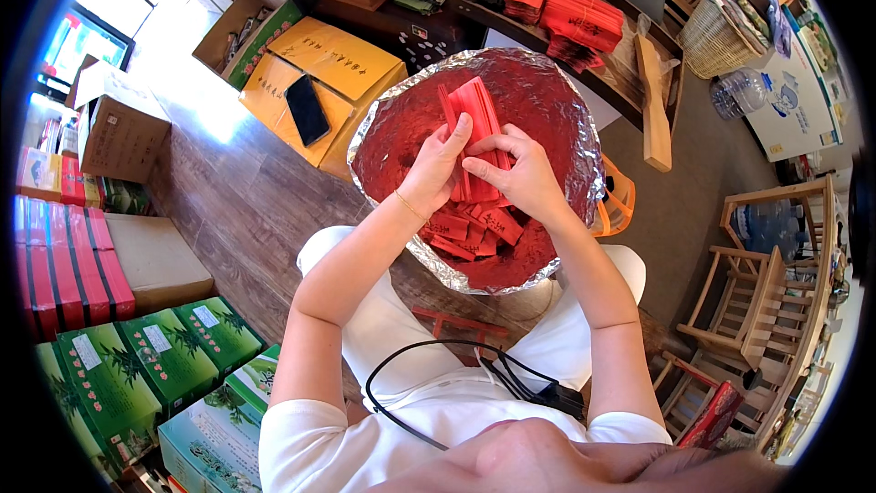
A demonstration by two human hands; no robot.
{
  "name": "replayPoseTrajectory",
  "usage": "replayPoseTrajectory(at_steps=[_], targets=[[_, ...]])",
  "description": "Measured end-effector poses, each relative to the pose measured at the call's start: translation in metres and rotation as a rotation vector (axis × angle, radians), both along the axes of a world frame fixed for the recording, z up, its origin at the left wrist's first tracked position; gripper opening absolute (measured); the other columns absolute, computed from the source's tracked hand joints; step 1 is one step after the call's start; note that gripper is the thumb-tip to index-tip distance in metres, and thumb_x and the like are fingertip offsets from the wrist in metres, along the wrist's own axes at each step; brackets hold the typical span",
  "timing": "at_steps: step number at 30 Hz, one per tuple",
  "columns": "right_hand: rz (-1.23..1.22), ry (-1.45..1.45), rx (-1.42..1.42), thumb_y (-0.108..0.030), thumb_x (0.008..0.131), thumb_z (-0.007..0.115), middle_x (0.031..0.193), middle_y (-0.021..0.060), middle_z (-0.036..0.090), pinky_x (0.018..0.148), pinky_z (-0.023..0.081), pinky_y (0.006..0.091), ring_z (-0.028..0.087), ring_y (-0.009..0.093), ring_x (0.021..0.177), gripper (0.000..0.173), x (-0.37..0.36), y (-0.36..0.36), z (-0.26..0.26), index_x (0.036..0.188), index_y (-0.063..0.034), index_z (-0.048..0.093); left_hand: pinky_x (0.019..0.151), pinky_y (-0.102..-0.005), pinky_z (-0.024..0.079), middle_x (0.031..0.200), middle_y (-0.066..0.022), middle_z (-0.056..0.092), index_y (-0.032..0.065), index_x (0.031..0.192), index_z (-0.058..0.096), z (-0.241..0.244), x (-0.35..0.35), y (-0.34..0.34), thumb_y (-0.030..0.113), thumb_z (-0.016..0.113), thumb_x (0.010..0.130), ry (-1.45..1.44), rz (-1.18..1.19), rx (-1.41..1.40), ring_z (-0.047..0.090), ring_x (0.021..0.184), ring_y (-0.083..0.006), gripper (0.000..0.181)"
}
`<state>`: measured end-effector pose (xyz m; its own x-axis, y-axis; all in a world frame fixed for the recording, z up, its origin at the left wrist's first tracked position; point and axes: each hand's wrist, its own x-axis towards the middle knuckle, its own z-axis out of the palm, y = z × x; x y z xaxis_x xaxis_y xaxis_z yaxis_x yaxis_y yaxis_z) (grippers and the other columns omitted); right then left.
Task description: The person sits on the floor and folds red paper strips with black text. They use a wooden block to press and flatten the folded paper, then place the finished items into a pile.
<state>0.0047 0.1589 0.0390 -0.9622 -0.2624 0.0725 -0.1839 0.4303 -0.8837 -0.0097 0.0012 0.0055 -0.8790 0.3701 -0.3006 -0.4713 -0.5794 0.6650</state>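
Between my hands, over a wide basin lined with foil [582, 116], is a stack of red paper packets [479, 106]. My left hand [441, 161] grips the stack from its left side, the thumb lying on top. My right hand [517, 168] pinches the stack's right side between thumb and fingers. Below them in the basin lies a loose heap of small red packets [472, 233] with dark writing. The basin's inside is coated dark red, and crumpled silver foil wraps its rim.
A smartphone [307, 110] lies on yellow boxes [328, 58] at the upper left. A wooden tray [619, 92] at the upper right holds bundled red packets [582, 14] and a wooden paddle [653, 109]. Green boxes [102, 383] stand lower left, wooden chairs [739, 301] at right.
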Motion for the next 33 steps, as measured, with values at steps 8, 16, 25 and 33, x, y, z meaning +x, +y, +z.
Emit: replayPoseTrajectory(at_steps=[8, 16, 25, 33], targets=[[0.007, 0.034, -0.035, -0.018, 0.077, 0.075, 0.084, 0.0119, 0.054, 0.078, 0.045, 0.0359, 0.058, 0.026, 0.083, 0.023, 0.0, 0.0, 0.0, 0.095, -0.0044, 0.071, 0.077, -0.0305, 0.056, 0.106, -0.0029, 0.063, 0.0073, 0.12, 0.054, -0.002, -0.001, -0.001, 0.041, 0.057, 0.096, -0.021, 0.007, 0.003, 0.062, 0.092, -0.0118, 0.041], [-0.041, 0.101, -0.174, -0.015, 0.078, 0.072, 0.082, 0.0117, 0.054, 0.078, 0.046, 0.0356, 0.058, 0.026, 0.081, 0.023, -0.002, -0.001, -0.011, 0.099, -0.0052, 0.071, 0.078, -0.0301, 0.055, 0.105, -0.0027, 0.062, 0.0065, 0.118, 0.054, 0.003, -0.001, 0.002, 0.041, 0.057, 0.096, -0.029, 0.019, -0.001, 0.062, 0.093, -0.0118, 0.041], [0.009, 0.002, 0.006, -0.023, 0.076, 0.08, 0.089, 0.0081, 0.056, 0.082, 0.045, 0.0315, 0.058, 0.02, 0.087, 0.031, 0.0, 0.001, -0.001, 0.096, -0.002, 0.07, 0.086, -0.0307, 0.054, 0.114, -0.0033, 0.06, 0.0068, 0.126, 0.053, -0.005, 0.0, 0.0, 0.048, 0.054, 0.094, 0.033, -0.032, -0.02, 0.06, 0.101, -0.0129, 0.052], [0.041, -0.038, -0.009, -0.01, 0.08, 0.07, 0.104, 0.013, 0.061, 0.092, 0.043, 0.0328, 0.06, 0.025, 0.099, 0.036, -0.001, 0.002, 0.002, 0.115, -0.0032, 0.065, 0.089, -0.032, 0.053, 0.117, -0.0049, 0.06, 0.0064, 0.127, 0.052, -0.002, 0.0, -0.002, 0.048, 0.053, 0.095, -0.01, -0.006, -0.034, 0.06, 0.103, -0.0138, 0.053]])
